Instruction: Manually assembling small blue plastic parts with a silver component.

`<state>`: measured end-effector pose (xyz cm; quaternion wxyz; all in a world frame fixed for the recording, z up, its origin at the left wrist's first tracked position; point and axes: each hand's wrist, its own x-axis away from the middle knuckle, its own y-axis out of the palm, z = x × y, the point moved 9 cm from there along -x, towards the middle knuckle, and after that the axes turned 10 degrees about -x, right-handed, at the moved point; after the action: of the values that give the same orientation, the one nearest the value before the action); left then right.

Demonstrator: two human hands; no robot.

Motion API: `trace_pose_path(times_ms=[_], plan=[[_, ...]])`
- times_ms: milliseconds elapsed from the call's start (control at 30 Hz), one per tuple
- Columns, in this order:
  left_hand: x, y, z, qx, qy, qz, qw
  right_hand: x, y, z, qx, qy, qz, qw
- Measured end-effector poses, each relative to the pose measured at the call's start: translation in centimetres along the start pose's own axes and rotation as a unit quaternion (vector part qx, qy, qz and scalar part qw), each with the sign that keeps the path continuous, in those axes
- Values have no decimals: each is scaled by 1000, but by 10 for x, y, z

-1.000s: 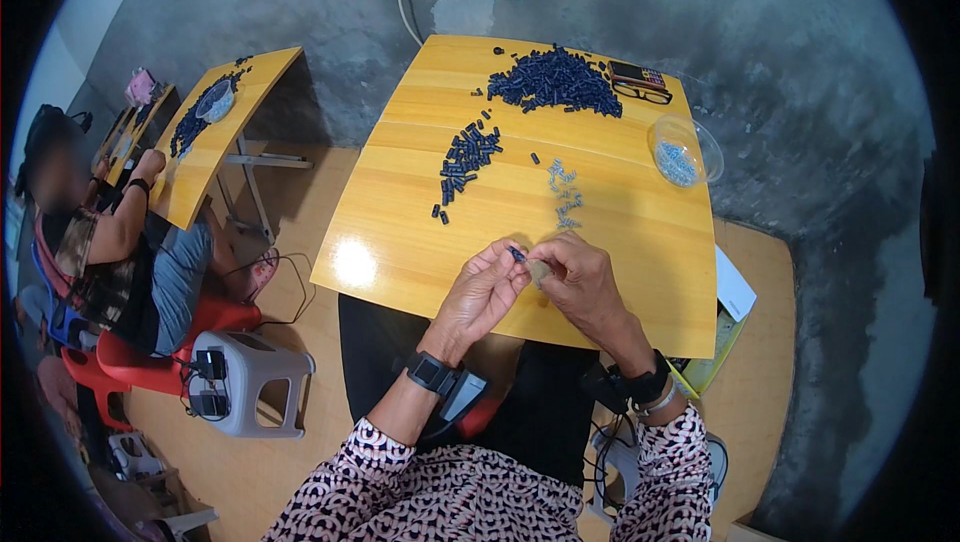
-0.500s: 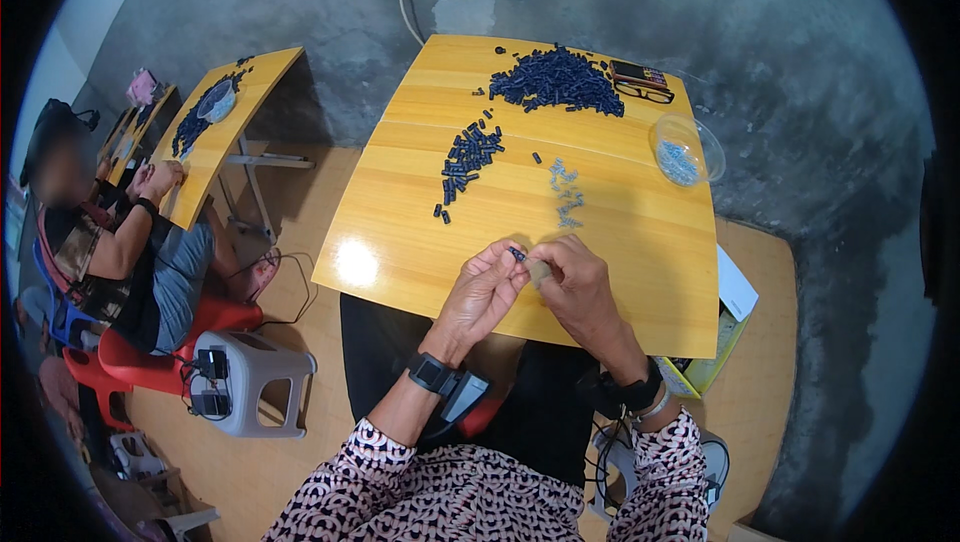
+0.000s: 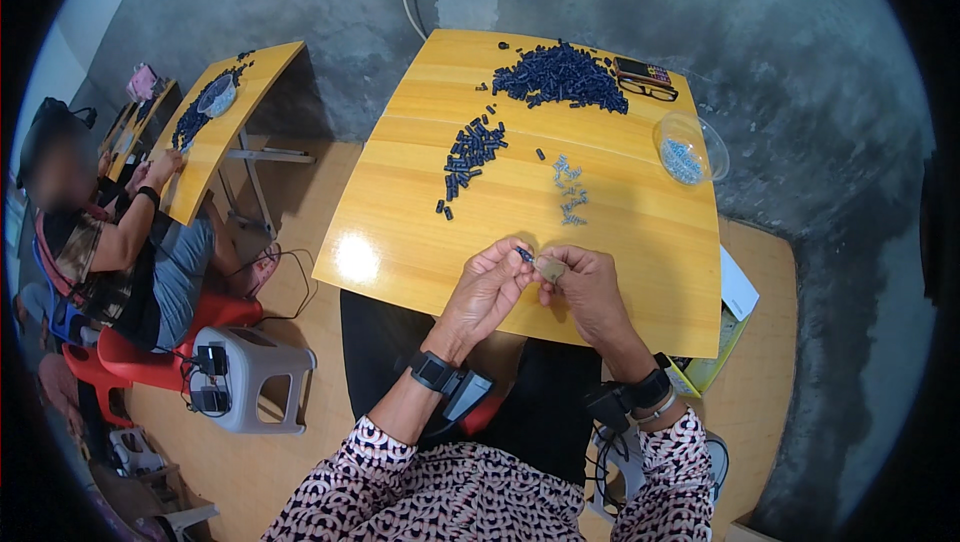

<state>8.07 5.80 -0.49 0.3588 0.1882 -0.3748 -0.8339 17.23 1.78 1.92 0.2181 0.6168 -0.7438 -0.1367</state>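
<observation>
A small dark cylindrical plastic piece (image 3: 523,255) is pinched between the thumb and fingers of my left hand (image 3: 481,292). Close against its right end is a flat, rounded greyish-tan piece (image 3: 550,268), which my right hand (image 3: 592,294) grips; its exact kind is unclear. Both hands are raised over the table's near edge, and whether the two pieces touch is hard to see. Beyond them lie several small silvery screw-like parts (image 3: 571,192). To their left is a loose group of dark plastic pieces (image 3: 472,159), with one stray dark piece (image 3: 540,154) nearer the silvery parts.
At the wooden table's (image 3: 400,157) far side are a big heap of dark pieces (image 3: 558,78), eyeglasses (image 3: 650,90) and a phone-like device (image 3: 642,70). A clear tub (image 3: 684,161) of small parts stands right. Left, a person (image 3: 120,222) works at another table (image 3: 212,174).
My right hand has turned and shifted slightly right, so more of the flat tan piece shows. My left hand still pinches the dark piece, now tilted a little differently.
</observation>
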Motion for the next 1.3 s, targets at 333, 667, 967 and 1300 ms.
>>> trace_pose_path(times_ms=[333, 667, 967, 1300], plan=[[-1, -2, -2, 8, 0, 8, 1000, 0, -3, 0, -2, -56, 40, 998], [1, -11, -1, -34, 20, 48, 998, 12, 4, -14, 142, -186, 110, 966], [1, -10, -1, 45, -7, 50, 998, 19, 22, -33, 260, -309, 77, 912], [0, 2, 0, 61, -27, 12, 998, 9, 8, -20, 127, -184, 21, 974]])
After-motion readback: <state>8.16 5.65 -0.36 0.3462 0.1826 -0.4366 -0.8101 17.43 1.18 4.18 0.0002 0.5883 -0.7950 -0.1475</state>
